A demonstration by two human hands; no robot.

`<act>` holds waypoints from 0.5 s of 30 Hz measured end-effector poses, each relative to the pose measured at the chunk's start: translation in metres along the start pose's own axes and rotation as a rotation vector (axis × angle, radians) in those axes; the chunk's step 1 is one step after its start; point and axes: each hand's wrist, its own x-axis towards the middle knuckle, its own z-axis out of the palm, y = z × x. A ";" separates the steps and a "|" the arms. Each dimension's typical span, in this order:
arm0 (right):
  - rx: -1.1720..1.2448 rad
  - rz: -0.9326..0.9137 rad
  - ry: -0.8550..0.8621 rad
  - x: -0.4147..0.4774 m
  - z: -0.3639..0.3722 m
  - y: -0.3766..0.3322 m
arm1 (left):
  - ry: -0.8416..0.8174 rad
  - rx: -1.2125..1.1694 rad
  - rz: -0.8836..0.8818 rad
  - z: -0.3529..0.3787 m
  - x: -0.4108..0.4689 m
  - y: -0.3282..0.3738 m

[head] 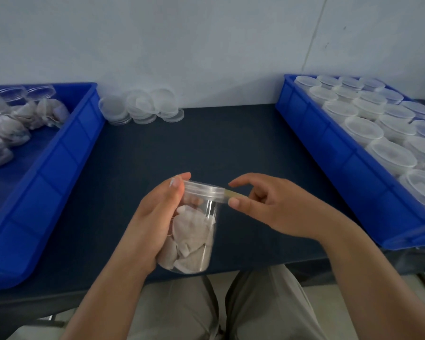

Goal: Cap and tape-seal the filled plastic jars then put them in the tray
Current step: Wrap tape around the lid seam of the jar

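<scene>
A clear plastic jar (pixel 194 231) filled with pale tea-bag-like sachets is held tilted above the table's front edge. My left hand (pixel 155 222) grips its left side, fingers curled round the body and up to the clear cap (pixel 203 190). A strip of tan tape (pixel 236 194) runs from the cap's right side. My right hand (pixel 272 207) pinches that strip between thumb and fingers, just right of the cap.
A blue tray (pixel 329 148) at the right holds several capped jars. Another blue tray (pixel 59 153) at the left holds uncapped filled jars lying down. Loose clear lids (pixel 142 106) are stacked at the back of the dark table (pixel 206 143), against the wall.
</scene>
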 end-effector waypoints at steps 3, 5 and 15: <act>0.022 -0.006 -0.014 0.003 0.000 0.001 | -0.122 -0.134 -0.059 -0.005 0.001 0.000; 0.037 -0.021 -0.022 0.006 0.001 0.000 | -0.196 -0.219 -0.087 -0.004 0.002 0.000; 0.180 -0.140 -0.033 0.008 0.016 0.006 | -0.092 0.235 -0.069 -0.001 0.006 0.013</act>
